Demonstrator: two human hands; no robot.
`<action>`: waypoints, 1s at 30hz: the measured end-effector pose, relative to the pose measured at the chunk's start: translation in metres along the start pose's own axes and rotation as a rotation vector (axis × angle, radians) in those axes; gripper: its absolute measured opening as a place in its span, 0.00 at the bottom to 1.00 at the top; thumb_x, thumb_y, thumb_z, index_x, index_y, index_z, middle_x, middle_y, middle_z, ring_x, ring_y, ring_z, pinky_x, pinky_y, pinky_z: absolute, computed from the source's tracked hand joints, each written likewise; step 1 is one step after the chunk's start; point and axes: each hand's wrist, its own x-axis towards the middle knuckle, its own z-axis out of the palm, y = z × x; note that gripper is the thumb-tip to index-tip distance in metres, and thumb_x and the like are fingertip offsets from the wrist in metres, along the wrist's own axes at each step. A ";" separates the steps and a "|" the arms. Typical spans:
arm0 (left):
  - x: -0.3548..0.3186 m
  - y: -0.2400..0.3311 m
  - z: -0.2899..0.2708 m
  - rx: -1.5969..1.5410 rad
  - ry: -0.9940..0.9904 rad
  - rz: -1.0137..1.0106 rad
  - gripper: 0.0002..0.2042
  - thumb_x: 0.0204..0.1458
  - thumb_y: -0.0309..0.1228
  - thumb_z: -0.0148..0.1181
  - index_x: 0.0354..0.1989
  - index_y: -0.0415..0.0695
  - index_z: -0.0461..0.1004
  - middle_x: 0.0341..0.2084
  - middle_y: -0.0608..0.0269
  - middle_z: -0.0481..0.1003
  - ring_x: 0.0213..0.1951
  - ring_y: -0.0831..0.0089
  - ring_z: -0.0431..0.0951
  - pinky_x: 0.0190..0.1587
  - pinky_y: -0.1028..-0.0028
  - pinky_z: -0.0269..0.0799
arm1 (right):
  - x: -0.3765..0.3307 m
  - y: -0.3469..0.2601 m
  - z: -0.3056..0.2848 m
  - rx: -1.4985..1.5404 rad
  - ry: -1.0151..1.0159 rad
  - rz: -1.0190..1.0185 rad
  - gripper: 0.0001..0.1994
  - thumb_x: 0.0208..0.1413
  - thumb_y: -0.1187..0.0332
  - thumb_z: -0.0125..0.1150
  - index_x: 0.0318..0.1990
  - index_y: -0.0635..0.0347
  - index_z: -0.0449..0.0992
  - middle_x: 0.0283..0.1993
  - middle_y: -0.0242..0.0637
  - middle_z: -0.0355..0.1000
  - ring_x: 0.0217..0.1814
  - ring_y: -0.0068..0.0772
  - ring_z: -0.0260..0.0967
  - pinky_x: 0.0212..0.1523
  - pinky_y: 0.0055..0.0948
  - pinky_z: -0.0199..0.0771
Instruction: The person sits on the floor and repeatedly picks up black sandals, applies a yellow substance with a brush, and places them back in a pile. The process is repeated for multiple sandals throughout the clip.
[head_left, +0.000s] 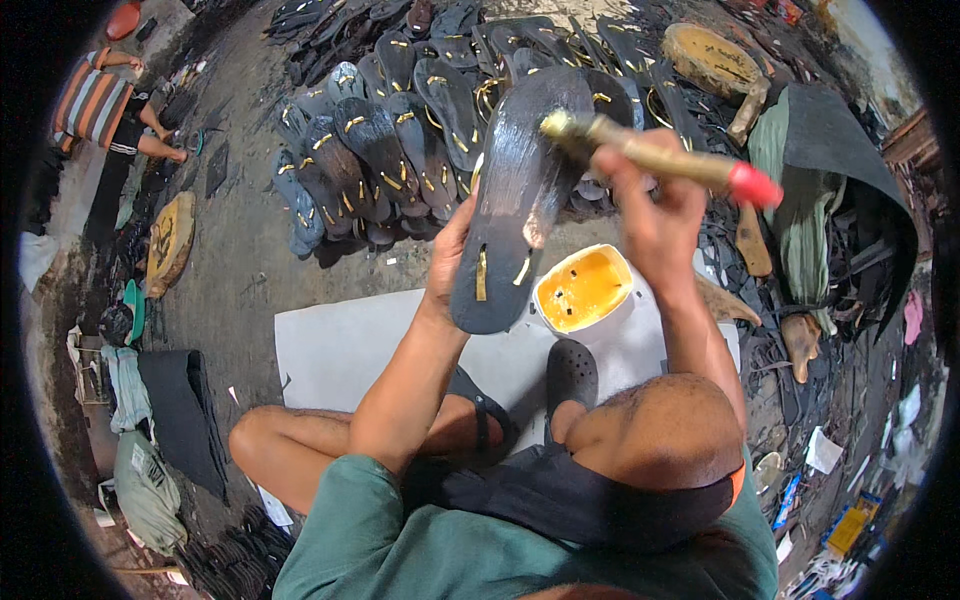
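Above the pale sheet (340,345) spread on the grey concrete floor (245,270), little free room is left: a heap of dark rubber sandal soles with yellow strap tabs (385,140) is spread across the far side, and black rubber scraps (840,230) are piled along the right. One long black rubber sandal sole (515,200) is held up, tilted, above the sheet, grasped from behind at its lower left edge by the left hand (450,255). A brush with a yellowish handle and a red end (655,155) is gripped in the closed right hand (655,215), its bristle end laid against the upper part of the sole, whose surface looks wet and glossy. A white tub of orange-yellow glue (583,288) stands just below the sole on the sheet. Most left fingers are hidden behind the sole. Another person (110,115) is seen far left, near the rim.
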 end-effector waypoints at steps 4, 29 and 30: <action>0.016 0.004 0.001 0.065 -0.093 0.059 0.21 0.66 0.43 0.42 0.55 0.40 0.72 0.47 0.51 0.79 0.45 0.62 0.82 0.49 0.61 0.80 | -0.018 0.016 0.011 -0.249 -0.299 -0.558 0.08 0.50 0.73 0.70 0.38 0.55 0.82 0.34 0.29 0.76 0.36 0.33 0.72 0.43 0.34 0.68; 0.045 0.040 -0.009 0.094 -0.097 0.026 0.21 0.68 0.40 0.44 0.60 0.36 0.68 0.51 0.47 0.77 0.45 0.62 0.82 0.46 0.66 0.83 | -0.038 -0.004 0.023 -0.198 -0.664 -0.711 0.11 0.47 0.69 0.73 0.40 0.55 0.82 0.34 0.32 0.78 0.35 0.32 0.73 0.36 0.33 0.69; 0.047 0.037 -0.008 0.070 -0.168 0.000 0.22 0.68 0.39 0.43 0.61 0.34 0.67 0.52 0.46 0.76 0.46 0.61 0.82 0.48 0.65 0.82 | -0.034 -0.007 0.019 -0.202 -0.610 -0.693 0.11 0.48 0.70 0.72 0.41 0.56 0.82 0.34 0.33 0.78 0.35 0.33 0.73 0.37 0.32 0.69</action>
